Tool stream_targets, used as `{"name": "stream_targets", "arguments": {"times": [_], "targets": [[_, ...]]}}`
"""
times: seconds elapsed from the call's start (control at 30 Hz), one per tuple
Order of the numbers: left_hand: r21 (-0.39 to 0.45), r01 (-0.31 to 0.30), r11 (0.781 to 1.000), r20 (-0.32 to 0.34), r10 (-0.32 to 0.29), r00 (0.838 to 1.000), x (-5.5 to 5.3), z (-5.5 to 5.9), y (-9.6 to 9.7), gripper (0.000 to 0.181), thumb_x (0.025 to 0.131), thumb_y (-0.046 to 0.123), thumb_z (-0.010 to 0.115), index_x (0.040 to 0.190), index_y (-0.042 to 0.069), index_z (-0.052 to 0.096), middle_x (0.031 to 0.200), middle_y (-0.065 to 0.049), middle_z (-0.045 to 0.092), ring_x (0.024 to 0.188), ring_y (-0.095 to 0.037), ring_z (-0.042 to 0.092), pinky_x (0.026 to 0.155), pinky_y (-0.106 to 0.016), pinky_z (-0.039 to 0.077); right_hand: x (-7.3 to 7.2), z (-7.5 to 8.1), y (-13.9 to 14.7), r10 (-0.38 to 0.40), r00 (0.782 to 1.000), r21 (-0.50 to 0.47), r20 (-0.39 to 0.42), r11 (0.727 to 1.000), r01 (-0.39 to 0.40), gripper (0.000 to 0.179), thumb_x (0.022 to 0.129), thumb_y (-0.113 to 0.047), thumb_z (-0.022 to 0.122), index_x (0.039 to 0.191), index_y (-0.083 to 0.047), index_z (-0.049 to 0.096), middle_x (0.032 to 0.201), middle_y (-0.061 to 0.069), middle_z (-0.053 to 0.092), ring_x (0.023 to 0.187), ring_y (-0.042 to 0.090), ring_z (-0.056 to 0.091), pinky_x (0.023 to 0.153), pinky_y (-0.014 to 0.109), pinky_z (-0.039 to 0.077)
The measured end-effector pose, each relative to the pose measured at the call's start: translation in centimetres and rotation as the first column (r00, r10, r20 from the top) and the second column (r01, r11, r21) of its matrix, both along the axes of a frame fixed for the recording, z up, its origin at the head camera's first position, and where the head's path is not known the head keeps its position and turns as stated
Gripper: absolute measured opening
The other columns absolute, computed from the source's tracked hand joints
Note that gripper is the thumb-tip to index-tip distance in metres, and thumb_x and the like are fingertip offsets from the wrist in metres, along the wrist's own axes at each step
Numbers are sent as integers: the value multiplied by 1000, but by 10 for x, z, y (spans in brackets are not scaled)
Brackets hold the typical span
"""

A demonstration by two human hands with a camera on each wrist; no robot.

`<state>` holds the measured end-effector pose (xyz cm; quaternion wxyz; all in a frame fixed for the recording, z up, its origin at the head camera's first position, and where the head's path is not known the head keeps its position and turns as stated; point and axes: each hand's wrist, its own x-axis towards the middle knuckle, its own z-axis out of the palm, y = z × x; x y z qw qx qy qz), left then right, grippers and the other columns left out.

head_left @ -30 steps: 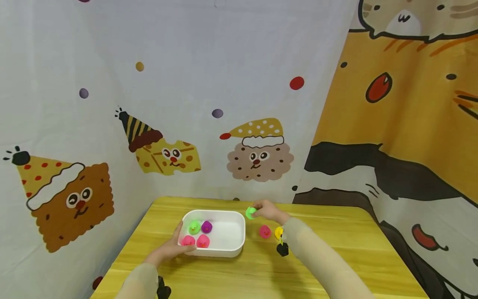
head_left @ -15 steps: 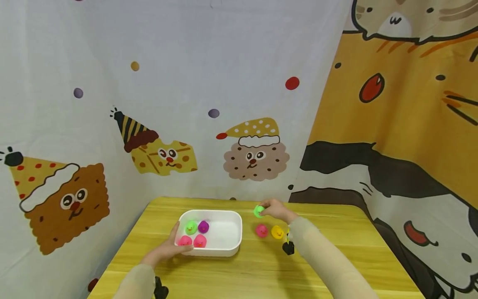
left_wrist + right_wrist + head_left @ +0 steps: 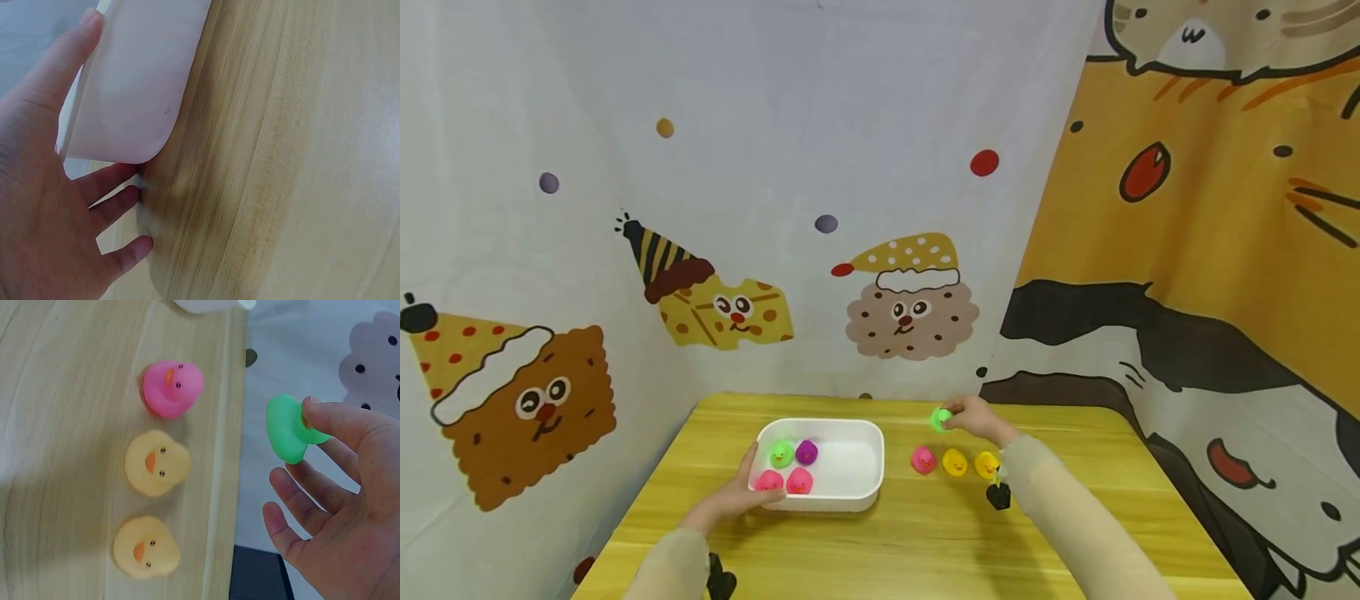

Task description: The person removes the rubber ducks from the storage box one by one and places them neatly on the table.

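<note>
A green rubber duck [image 3: 940, 419] is pinched between the thumb and fingers of my right hand [image 3: 973, 417]; it hangs above the table's back part, and the right wrist view shows it tipped. Closest below are a pink rubber duck [image 3: 923, 460] and two yellow rubber ducks, one [image 3: 955, 462] in the middle and another [image 3: 987, 465] at the right end. My left hand [image 3: 733, 500] holds the near left corner of a white plastic box [image 3: 842, 503], thumb along the rim. Inside lie a green duck [image 3: 782, 453], a purple duck [image 3: 807, 452] and two pink ducks [image 3: 799, 481].
The wooden table [image 3: 880, 558] carries everything. A printed cloth [image 3: 760, 167] with cartoon figures hangs behind its back edge. Black wrist-worn devices [image 3: 997, 497] sit at both sleeves.
My right hand has moved to the right with the green duck, uncovering the yellow ducks in the head view. My left hand stays at the box. The head view has shifted slightly.
</note>
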<state>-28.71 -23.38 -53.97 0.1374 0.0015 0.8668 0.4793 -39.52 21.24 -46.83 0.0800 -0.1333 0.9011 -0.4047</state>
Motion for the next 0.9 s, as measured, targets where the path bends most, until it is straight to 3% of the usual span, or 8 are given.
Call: {"name": "stream_targets", "arguments": {"times": [0.3,0.9], "targets": [[-12,0,1000,-4,0,1000,2,1,0,118,82,41,76,153,6,-13,151,-39,7,131,-58,25,102,-72,22,-2,-5,28,-49,999,8,-18,999,49,37,84,-6,72,117,9,63,110,20,65,97,30,61,84,44,53],[24,8,1000,7,-8,1000,1,2,0,117,83,38,74,152,6,-15,154,-34,3,134,-55,21,103,-72,19,9,-17,89,-139,988,12,70,990,138,44,87,-4,66,124,15,54,117,28,59,102,37,58,86,51,49]]}}
